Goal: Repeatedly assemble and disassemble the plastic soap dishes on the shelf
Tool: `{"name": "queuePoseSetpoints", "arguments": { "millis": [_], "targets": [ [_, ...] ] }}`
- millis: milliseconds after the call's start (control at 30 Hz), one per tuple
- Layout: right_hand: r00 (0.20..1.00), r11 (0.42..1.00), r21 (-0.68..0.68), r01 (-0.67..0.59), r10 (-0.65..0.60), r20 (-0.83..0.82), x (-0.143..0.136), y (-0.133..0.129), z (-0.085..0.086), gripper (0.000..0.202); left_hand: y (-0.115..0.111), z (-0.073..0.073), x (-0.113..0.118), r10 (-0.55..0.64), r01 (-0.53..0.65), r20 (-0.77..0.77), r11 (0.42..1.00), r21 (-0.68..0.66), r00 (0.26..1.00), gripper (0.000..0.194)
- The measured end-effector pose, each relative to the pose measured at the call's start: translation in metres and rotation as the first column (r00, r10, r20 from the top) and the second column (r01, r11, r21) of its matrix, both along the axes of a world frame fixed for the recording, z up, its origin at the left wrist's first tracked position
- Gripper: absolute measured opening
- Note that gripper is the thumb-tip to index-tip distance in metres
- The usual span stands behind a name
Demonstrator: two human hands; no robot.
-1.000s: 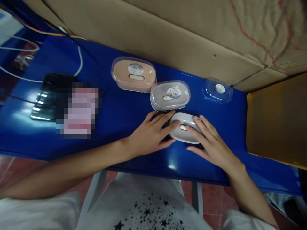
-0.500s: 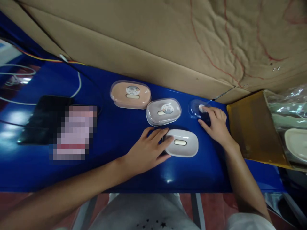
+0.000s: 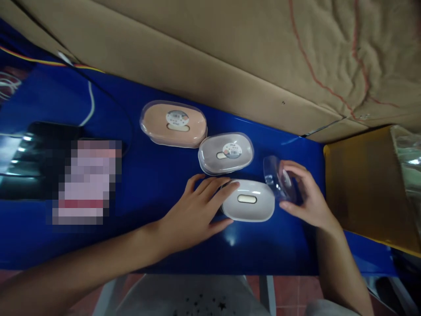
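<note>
My left hand [image 3: 200, 206] rests on the left end of a light grey oval box [image 3: 261, 206], its fingers spread along the rim. That box has a cream slot in its top and no clear cover. In my right hand [image 3: 305, 193] is a clear plastic lid [image 3: 275, 177] with a round sticker, tilted on its side and pinched between thumb and fingers, close to the grey box's right end. Behind, a second grey box [image 3: 213, 160] and a pink box [image 3: 154, 125] both wear clear lids with stickers.
A cardboard box [image 3: 368, 188] holding plastic-wrapped items stands at the right. Brown cardboard [image 3: 210, 66] walls the back of the blue table [image 3: 141, 259]. A black device [image 3: 49, 153], a blurred-out phone [image 3: 87, 180] and cables lie at the left.
My right hand has lifted the clear lid off the table, tipped it up and brought it toward the uncovered grey box. My left hand stays on that box. The view has shifted slightly.
</note>
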State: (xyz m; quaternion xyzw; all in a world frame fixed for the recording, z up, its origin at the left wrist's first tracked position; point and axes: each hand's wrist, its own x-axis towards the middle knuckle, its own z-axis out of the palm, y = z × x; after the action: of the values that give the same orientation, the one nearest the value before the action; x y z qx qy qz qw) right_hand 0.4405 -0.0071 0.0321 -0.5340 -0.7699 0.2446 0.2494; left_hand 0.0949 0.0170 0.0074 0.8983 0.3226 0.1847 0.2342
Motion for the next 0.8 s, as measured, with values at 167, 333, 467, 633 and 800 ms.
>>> {"name": "queuePoseSetpoints", "arguments": {
  "millis": [167, 333, 467, 633, 800],
  "targets": [
    [0.984, 0.990, 0.013, -0.143, 0.141, 0.110, -0.033, -0.020, 0.008, 0.087, 0.002, -0.001, 0.001, 0.043, -0.042, 0.023, 0.998, -0.040, 0.999, 0.084],
    [0.969, 0.981, 0.037, -0.189, 0.180, 0.170, -0.047, -0.022, -0.002, 0.090, 0.002, -0.004, 0.001, 0.041, -0.039, 0.038, 0.997, -0.062, 0.998, 0.085],
    [0.958, 0.973, 0.050, -0.225, 0.212, 0.191, -0.052, -0.020, -0.008, 0.090, 0.002, -0.007, 0.000, 0.029, -0.028, 0.033, 0.999, -0.040, 0.999, 0.083],
    [0.942, 0.964, 0.087, -0.251, 0.223, 0.252, -0.056, -0.021, -0.004, 0.093, 0.002, -0.007, 0.000, 0.022, -0.021, 0.019, 0.999, -0.028, 1.000, 0.075],
    [0.920, 0.957, 0.091, -0.277, 0.237, 0.312, -0.058, -0.022, -0.003, 0.094, 0.003, -0.008, 0.000, 0.017, -0.017, 0.018, 1.000, -0.004, 1.000, 0.072]
  ]
}}
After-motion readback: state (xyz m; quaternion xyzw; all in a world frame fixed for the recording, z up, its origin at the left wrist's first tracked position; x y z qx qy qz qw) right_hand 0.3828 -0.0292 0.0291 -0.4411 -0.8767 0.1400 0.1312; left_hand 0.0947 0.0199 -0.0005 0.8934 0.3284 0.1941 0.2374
